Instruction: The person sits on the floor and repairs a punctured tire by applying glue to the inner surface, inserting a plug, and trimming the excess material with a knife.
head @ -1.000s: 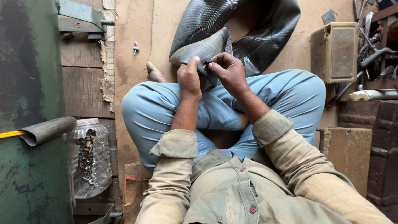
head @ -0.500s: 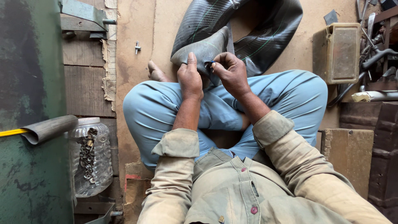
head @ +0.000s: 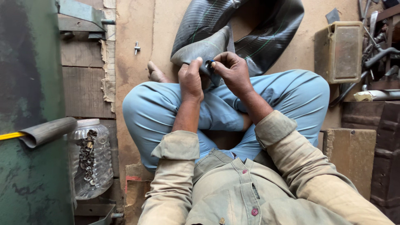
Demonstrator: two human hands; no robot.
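Observation:
A black rubber inner tube [head: 250, 29] lies folded on the floor in front of my crossed legs in light blue trousers. My left hand [head: 191, 79] pinches a folded grey part of the tube [head: 200, 50]. My right hand [head: 233, 73] grips the same fold, its fingertips closed around a small dark valve piece [head: 208, 63] with a bit of blue on it. Both hands touch each other over my lap.
A clear plastic jar [head: 91, 162] with several small metal parts stands at the left beside a green metal body [head: 25, 83]. A small metal bolt [head: 136, 47] lies on the floor. A worn box [head: 339, 52] and tools sit at the right.
Both hands have stayed on the tube's fold. The right fingers have shifted slightly at the valve piece.

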